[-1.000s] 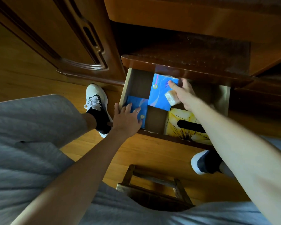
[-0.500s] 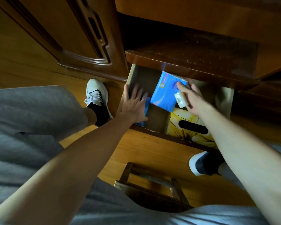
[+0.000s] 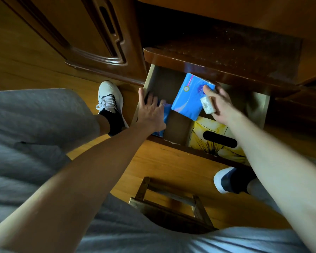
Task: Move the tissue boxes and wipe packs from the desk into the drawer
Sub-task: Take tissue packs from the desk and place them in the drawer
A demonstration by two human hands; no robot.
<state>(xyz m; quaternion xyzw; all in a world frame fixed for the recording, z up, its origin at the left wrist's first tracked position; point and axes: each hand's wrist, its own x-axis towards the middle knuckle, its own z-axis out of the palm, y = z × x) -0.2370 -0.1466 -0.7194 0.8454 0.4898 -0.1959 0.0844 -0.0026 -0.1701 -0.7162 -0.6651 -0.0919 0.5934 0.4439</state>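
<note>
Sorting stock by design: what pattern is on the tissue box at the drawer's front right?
Yellow with black-outlined flower petals, on the tissue box; head view.

Dim, warm light; wide-angle edge distortion

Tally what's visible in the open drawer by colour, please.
Blue packs: 2, one held by the right hand, one under the left hand
Yellow tissue box: 1
Small whitish pack: 1
Total: 4
</note>
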